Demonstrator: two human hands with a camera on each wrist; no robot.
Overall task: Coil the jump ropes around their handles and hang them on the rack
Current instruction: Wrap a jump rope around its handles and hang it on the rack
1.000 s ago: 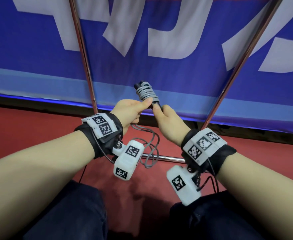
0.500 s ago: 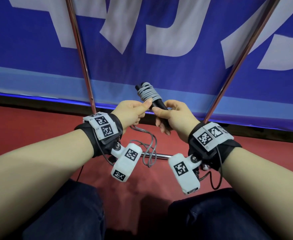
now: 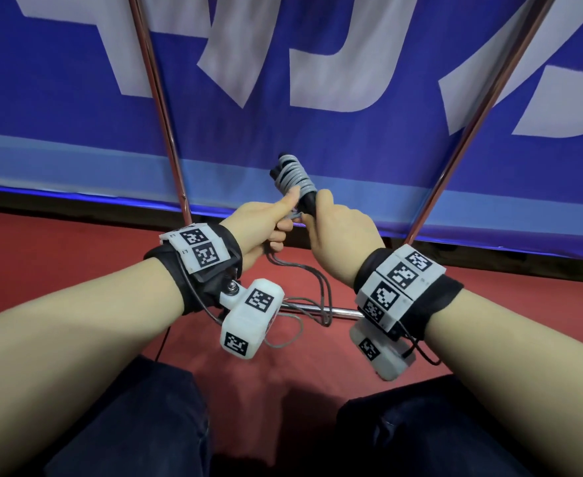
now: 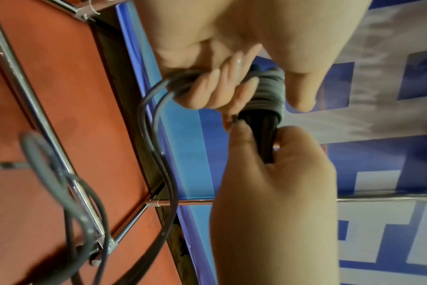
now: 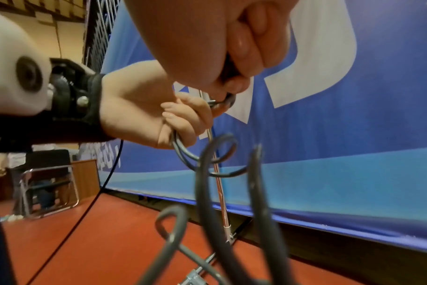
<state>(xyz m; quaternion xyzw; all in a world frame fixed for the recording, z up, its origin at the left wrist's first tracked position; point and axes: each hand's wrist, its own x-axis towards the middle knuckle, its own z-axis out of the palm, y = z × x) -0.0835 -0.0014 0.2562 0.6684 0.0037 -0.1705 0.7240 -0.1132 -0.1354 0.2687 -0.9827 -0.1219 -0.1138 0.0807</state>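
Note:
Black jump rope handles (image 3: 309, 201) stand tilted up between my hands, their upper part wound with several turns of grey rope (image 3: 293, 173). My right hand (image 3: 338, 232) grips the lower part of the handles (image 4: 263, 133). My left hand (image 3: 266, 225) holds the loose grey rope (image 4: 159, 100) in curled fingers, thumb pressed against the coil (image 4: 273, 90). The slack rope (image 3: 321, 287) hangs in loops below my hands, over the rack's low bar (image 3: 314, 308). Loops (image 5: 217, 173) dangle close to the right wrist camera.
Two chrome rack poles (image 3: 159, 105) (image 3: 482, 108) rise in front of a blue banner (image 3: 317, 63) with white lettering. The floor (image 3: 42, 256) is red. A folding chair (image 5: 46, 185) stands far off to the left. My knees in dark trousers (image 3: 128, 425) fill the bottom.
My right hand rolled over the handles, its wrist turning knuckles up. My left hand moved up closer against the coil with the rope.

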